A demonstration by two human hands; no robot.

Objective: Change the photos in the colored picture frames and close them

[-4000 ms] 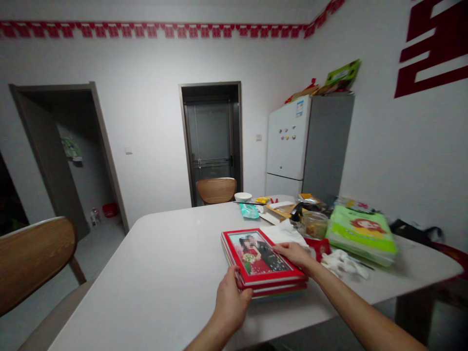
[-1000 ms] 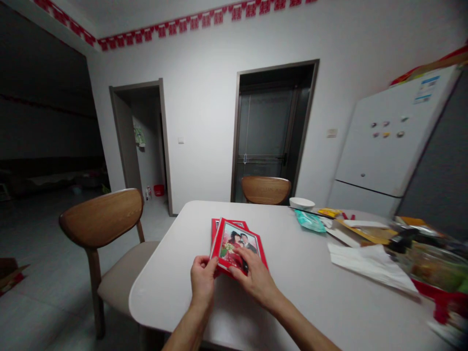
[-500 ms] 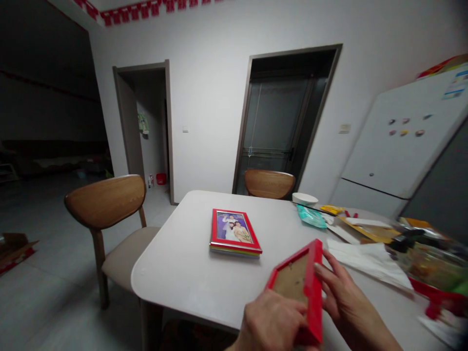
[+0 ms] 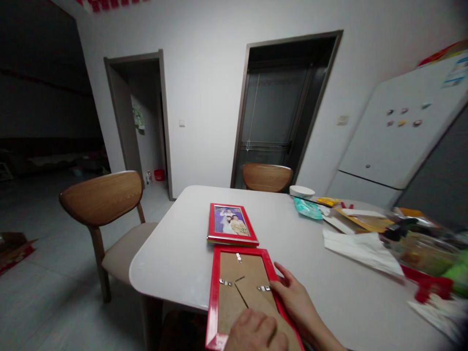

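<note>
A red picture frame (image 4: 214, 297) is face down near the table's front edge, its brown backing board and metal clips showing. Along its right side, my right hand (image 4: 296, 297) grips the rim, thumb on the back. My left hand (image 4: 256, 334) is closed at the lower part of the frame, its bent fingers over the backing; the fingertips and the frame's bottom edge are partly hidden. Just beyond, a second red picture frame (image 4: 232, 224) lies face up with a photo of people in it, on top of something thin with a yellow-green edge.
The white table (image 4: 175, 243) has a rounded left corner. On its right lie a white bowl (image 4: 302, 191), a teal packet (image 4: 307, 208), white paper (image 4: 360, 248) and a clutter of packaging. Wooden chairs stand at the left (image 4: 104, 197) and far side (image 4: 267, 177).
The held picture frame has swung from tilted on edge to flatter, moving left with both hands, so its back now faces up. The other frame lies still on the table.
</note>
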